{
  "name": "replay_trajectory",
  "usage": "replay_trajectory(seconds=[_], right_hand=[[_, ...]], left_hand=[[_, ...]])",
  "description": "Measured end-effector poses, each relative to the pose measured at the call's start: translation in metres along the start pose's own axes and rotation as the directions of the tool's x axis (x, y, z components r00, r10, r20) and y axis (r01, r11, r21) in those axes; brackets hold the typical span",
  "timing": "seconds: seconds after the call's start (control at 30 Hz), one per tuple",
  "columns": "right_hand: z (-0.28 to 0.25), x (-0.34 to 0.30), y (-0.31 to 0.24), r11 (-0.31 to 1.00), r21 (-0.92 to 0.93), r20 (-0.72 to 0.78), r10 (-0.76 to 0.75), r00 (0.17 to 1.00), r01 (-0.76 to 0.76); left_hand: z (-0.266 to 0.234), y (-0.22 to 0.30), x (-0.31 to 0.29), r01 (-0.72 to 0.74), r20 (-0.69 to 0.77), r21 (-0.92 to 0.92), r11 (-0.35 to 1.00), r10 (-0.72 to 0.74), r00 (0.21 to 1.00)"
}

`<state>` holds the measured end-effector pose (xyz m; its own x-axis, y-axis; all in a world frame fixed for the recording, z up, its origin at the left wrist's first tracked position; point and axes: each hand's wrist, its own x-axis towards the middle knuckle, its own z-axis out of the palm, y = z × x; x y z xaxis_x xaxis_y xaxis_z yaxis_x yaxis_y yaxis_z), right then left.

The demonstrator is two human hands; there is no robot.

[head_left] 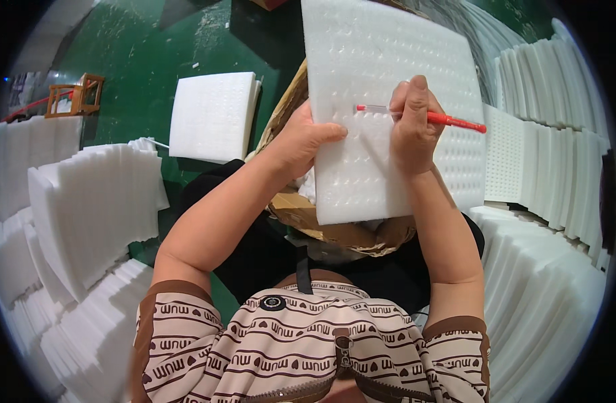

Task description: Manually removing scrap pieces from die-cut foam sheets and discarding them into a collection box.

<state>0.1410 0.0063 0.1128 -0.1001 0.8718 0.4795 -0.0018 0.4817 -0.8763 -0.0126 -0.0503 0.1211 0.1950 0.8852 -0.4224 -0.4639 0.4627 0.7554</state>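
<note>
A white foam sheet [362,60] with rows of small dimples is held up over a cardboard box [321,230] between my legs. My left hand [304,141] grips the sheet's left edge, thumb on its face and the other fingers hidden behind. In front of the sheet, my right hand [415,127] is closed around a red pen [459,122] with a clear barrel. The pen lies nearly level, its red tip end pointing left over the dimples. Whether the pen touches the foam I cannot tell.
Stacks of white foam sheets stand at the left [96,208] and along the right [543,282]. A small foam stack [210,117] lies on the green floor [140,47] ahead. At the far left is a small wooden stool [86,94].
</note>
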Motion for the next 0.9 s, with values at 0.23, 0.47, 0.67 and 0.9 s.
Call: replay_trajectory(seconds=[0.23, 0.47, 0.67, 0.9], right_hand=[[0.01, -0.001, -0.005, 0.999, -0.003, 0.13, -0.043, 0.991, 0.044], [0.007, -0.002, -0.022, 0.989, 0.082, 0.012, 0.125, 0.992, -0.126], [0.018, 0.005, -0.014, 0.992, -0.124, 0.244, 0.063, 0.968, -0.033], [-0.023, 0.005, -0.035, 0.972, 0.093, -0.039, 0.22, 0.975, -0.216]], left_hand=[[0.002, -0.011, 0.003, -0.064, 0.039, 0.016, 0.998, 0.063, 0.997], [0.001, -0.004, 0.005, -0.038, 0.043, -0.04, 0.998, 0.04, 0.998], [0.01, -0.002, 0.006, -0.129, 0.068, 0.129, 0.983, 0.121, 0.99], [-0.018, 0.001, 0.013, -0.066, 0.013, 0.0, 0.998, 0.066, 0.998]])
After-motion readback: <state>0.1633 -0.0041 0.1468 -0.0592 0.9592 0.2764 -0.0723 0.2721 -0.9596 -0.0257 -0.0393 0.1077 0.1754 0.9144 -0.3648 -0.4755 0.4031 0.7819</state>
